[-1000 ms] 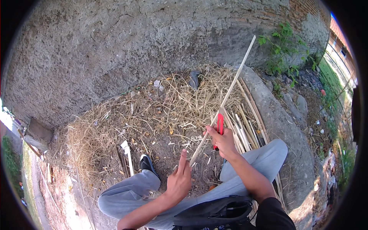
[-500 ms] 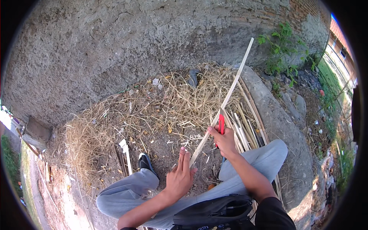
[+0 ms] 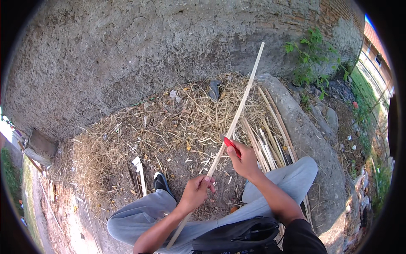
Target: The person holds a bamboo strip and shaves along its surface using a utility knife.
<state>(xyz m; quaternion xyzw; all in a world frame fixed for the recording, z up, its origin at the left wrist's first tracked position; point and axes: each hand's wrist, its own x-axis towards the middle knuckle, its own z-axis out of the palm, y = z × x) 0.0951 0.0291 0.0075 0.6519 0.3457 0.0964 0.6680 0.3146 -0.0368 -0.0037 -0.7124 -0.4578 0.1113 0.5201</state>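
Observation:
A long, pale strip of split bamboo or wood [image 3: 241, 108] slants from my lap up toward the wall. My left hand [image 3: 196, 192] is closed round its lower part, with the tail end running below the wrist across my leg. In my right hand [image 3: 244, 160] is a red-handled knife [image 3: 232, 146], gripped in closed fingers. Its short blade points up and left, against or very close to the strip; exact contact is hard to tell. Pale shavings [image 3: 207, 158] lie scattered on the soil beyond my hands.
Several more strips [image 3: 266, 146] lie in a bundle right of my right hand, beside a grey stone ledge [image 3: 313, 139]. Dry straw [image 3: 101, 156] covers the ground before a rough wall [image 3: 148, 51]. A shoe [image 3: 162, 183] is by my left leg; a black bag [image 3: 237, 237] rests on my lap.
My left hand has closed round the strip, its fingers stretched out before. The knife has moved down and left along the strip, and the strip's far end has swung left.

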